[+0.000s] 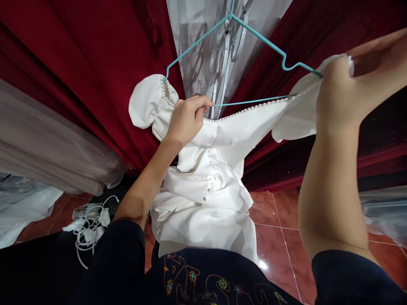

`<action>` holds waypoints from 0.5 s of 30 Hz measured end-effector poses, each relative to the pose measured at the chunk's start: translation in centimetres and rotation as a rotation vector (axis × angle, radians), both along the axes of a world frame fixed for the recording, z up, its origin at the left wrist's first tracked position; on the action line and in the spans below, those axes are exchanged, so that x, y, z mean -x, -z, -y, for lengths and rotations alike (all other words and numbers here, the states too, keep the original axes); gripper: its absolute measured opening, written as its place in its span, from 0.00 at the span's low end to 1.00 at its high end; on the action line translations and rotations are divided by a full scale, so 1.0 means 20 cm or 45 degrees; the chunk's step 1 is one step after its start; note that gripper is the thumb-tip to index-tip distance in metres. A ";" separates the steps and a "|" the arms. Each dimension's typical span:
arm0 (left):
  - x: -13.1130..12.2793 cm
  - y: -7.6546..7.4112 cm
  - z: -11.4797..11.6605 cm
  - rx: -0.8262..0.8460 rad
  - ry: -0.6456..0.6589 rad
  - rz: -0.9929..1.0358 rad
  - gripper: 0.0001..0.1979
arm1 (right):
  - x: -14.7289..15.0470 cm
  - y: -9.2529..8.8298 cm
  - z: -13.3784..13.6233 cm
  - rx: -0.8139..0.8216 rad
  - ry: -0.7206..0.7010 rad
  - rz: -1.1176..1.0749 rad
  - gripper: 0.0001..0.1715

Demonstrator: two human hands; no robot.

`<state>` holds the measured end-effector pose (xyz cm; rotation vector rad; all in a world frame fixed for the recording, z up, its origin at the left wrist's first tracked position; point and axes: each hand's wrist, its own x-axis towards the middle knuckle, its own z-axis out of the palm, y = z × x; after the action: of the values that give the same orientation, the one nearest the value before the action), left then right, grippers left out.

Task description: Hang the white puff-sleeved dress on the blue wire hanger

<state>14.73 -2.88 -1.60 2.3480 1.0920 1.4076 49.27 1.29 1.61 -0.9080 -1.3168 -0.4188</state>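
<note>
A white dress [219, 169] with a pearl-trimmed neckline and puffed sleeves hangs in front of me on a light-blue hanger [257, 36]. The left end of the hanger sits inside the pearl edge of the left sleeve [143, 101]. My left hand [189, 116] is closed, thumb and finger pinching the hanger's lower bar over the neckline. At the hanger's other end, my right hand [340, 89] is closed on the right sleeve [299, 114], near its pearl edge. Some of its fingers are hidden or stretched out toward the frame's edge. Small buttons run down the dress front.
Dark red curtains [104, 51] hang behind, with a grey-white drape and white metal scrollwork [221, 63] between them. White cables and a plug [90, 228] lie on a black surface at lower left. Red tiles [276, 237] cover the floor. Pale fabric [28, 207] lies at far left.
</note>
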 end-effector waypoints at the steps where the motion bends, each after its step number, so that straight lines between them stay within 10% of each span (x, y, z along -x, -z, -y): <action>1: 0.00 0.00 0.00 0.013 0.008 0.014 0.20 | 0.03 -0.04 -0.01 0.012 -0.010 0.004 0.14; 10: 0.05 -0.01 0.02 -0.038 -0.047 -0.042 0.19 | 0.44 -0.29 0.07 0.771 -0.311 -0.248 0.15; 15: 0.05 0.00 0.01 -0.079 -0.073 -0.066 0.18 | 0.48 -0.17 0.13 0.179 -0.869 -0.388 0.18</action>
<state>13.79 -3.12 -1.58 2.4279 1.1544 1.4274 39.63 -1.30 4.95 -0.5559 -1.2903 0.3341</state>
